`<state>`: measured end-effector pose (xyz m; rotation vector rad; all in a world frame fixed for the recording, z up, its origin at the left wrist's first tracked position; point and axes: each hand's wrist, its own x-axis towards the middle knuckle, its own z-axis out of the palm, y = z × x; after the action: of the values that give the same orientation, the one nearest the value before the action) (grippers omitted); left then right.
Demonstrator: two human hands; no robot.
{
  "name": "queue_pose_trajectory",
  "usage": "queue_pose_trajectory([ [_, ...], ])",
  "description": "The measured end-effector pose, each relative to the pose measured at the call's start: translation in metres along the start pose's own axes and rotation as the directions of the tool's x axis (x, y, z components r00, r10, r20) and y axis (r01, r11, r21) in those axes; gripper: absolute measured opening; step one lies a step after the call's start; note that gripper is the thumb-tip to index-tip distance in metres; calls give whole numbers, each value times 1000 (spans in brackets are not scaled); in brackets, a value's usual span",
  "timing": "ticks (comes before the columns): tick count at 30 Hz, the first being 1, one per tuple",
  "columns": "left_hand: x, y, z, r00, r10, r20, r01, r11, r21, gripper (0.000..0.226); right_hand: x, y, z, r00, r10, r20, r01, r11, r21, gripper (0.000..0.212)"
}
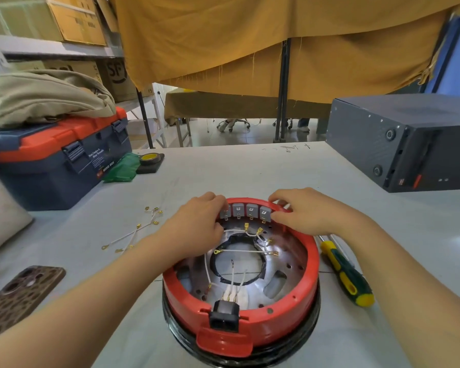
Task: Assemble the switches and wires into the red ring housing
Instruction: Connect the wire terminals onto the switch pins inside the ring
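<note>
I see the red ring housing (276, 328) on the tabletop (223, 168), at 6 o'clock from the centre. Four grey switches (246, 211) sit in a row along its far wall, at 12 o'clock of the ring. My left hand (197, 224) curls its fingers on the leftmost switch, my right hand (300, 211) pinches the rim beside the rightmost. White wires (239, 251) lie inside. A screwdriver (345, 274) lies at 3 o'clock.

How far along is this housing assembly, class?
Done: four grey switches sit along the far wall of the red ring housing, and a black socket sits at the near edge. In hand: both hands, left hand and right hand, grip the switch row's ends. Left: loose wire terminals inside and spare wires on the table.
</note>
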<state>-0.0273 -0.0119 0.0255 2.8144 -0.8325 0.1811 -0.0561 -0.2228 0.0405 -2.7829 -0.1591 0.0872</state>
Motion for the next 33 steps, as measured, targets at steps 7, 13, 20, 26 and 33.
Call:
queue_pose_trajectory([
  [7,1,5,2,997,8,70,-6,1000,-27,26,27,0,12,993,-93,-71,97,994,54,39],
  [13,8,10,4,996,69,60,-67,997,-21,32,31,3,18,991,-25,-129,28,999,24,34],
  [20,12,24,1,989,113,-92,-114,993,-8,24,37,3,18,986,-58,-157,53,998,-33,41],
  [26,15,33,12,997,73,30,-69,990,-119,15,39,-1,23,985,-165,-46,170,972,165,31],
  [33,15,36,20,993,113,17,-109,981,-163,6,35,1,27,988,-140,-71,152,967,205,29],
])
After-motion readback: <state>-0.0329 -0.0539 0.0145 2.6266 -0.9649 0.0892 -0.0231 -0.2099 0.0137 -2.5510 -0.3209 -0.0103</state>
